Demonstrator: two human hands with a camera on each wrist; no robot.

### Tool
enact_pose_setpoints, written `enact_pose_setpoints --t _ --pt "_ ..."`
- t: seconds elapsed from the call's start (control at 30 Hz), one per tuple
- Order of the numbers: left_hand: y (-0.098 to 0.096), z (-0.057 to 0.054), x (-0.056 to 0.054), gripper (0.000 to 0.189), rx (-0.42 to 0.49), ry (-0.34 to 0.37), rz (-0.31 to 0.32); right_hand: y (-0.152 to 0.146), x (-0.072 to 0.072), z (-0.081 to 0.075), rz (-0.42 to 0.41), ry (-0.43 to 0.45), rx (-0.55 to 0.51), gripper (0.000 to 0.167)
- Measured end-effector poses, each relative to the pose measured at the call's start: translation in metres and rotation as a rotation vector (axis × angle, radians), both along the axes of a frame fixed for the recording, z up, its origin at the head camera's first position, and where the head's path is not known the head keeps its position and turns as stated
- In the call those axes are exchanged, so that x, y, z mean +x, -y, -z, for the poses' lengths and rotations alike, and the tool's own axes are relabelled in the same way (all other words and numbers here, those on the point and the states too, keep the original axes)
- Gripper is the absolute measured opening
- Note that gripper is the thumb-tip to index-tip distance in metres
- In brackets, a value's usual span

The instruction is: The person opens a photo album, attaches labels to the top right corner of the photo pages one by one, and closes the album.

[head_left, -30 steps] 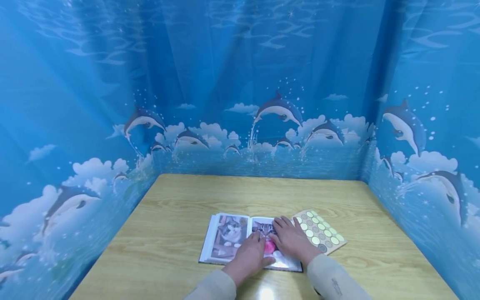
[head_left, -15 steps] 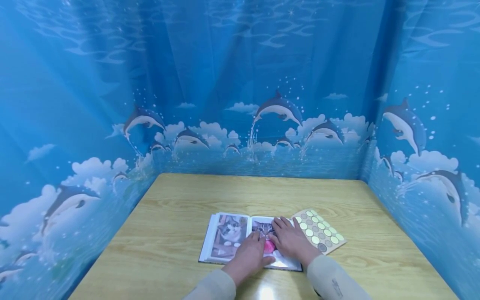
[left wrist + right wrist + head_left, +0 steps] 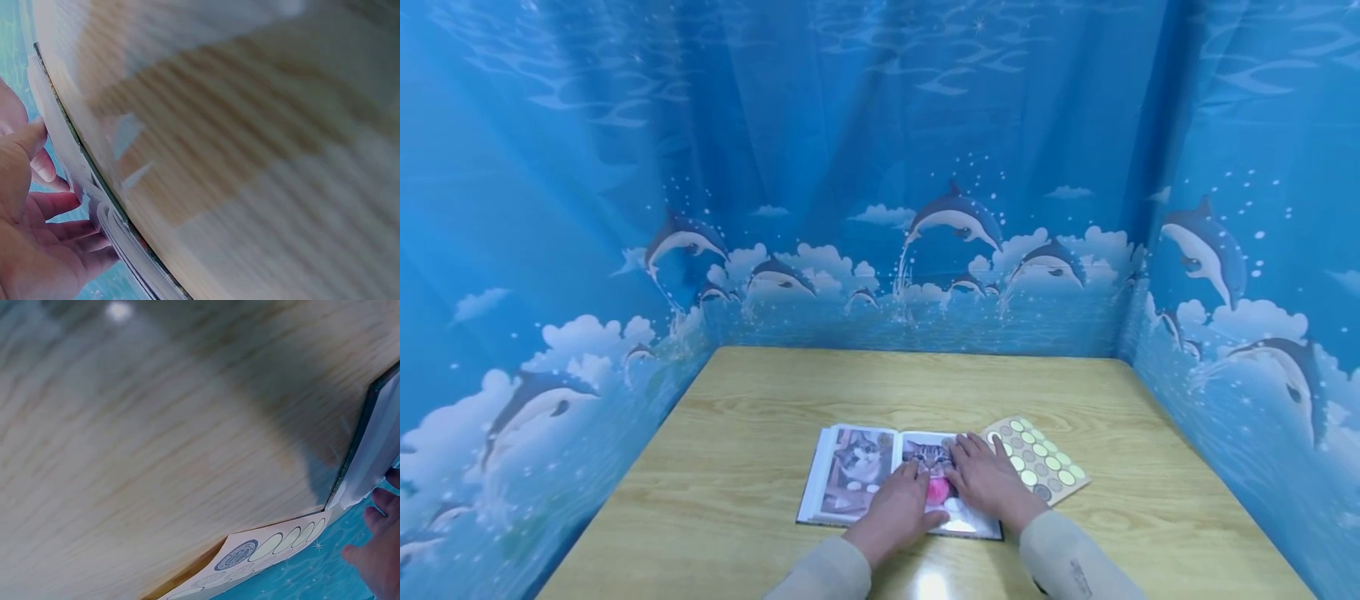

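An open photo album (image 3: pixel 814 500) lies on the table, with cat photos in both pages. The left-hand page shows a grey and white cat (image 3: pixel 859 467); the right-hand one shows a tabby cat with a pink round patch (image 3: pixel 937 490). My left hand (image 3: pixel 897 507) rests with extended fingers on the right-hand page near the spine. Farther right on that page, my right hand (image 3: pixel 988 479) lies with its fingers stretched out, covering part of the photo. In the left wrist view, the left fingers (image 3: pixel 81 240) touch the album's pages (image 3: pixel 125 247).
A sheet of round stickers (image 3: pixel 1060 471), some gold and some grey, lies at an angle beside the album's right edge, partly behind my right hand. Wood-grain table (image 3: pixel 737 467) surrounds them. Blue dolphin-print curtains (image 3: pixel 820 167) enclose the back and sides.
My right hand has slid slightly to the right across the page. The left hand keeps its place, and the album and sticker sheet lie as before.
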State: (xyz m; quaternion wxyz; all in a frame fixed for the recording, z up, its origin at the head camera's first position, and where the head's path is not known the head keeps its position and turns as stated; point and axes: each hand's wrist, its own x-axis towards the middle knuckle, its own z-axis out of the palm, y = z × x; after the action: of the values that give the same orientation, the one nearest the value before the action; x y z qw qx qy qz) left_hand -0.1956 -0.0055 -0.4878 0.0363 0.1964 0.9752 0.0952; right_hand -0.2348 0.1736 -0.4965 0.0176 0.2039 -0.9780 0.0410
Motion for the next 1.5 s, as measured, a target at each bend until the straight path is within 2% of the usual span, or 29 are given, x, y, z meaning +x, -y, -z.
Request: enact_pose_setpoints --t 0.17,0.53,0.83,1.17,1.4,1.5 --pt "-0.001 0.001 -0.001 0.083 0.001 0.014 -0.011 -0.001 0.0 0.001 0.005 -0.006 -0.006 0.057" --pt "-0.001 0.004 -0.003 0.085 0.01 -0.042 0.01 -0.007 0.002 -0.002 0.028 0.008 -0.045 0.055" --pt "0.0 0.003 -0.002 0.079 0.006 -0.045 0.018 -0.013 0.005 -0.004 0.059 0.023 -0.039 0.055" --pt "0.0 0.003 0.0 0.077 0.024 -0.02 0.014 -0.023 0.01 -0.009 0.165 0.047 -0.23 0.046" --pt "0.003 0.001 0.004 0.083 0.039 -0.039 0.023 -0.03 0.015 -0.009 0.176 0.062 -0.273 0.044" --pt "0.004 0.0 0.005 0.091 0.053 -0.026 0.023 -0.031 0.018 -0.007 0.173 0.077 -0.283 0.045"
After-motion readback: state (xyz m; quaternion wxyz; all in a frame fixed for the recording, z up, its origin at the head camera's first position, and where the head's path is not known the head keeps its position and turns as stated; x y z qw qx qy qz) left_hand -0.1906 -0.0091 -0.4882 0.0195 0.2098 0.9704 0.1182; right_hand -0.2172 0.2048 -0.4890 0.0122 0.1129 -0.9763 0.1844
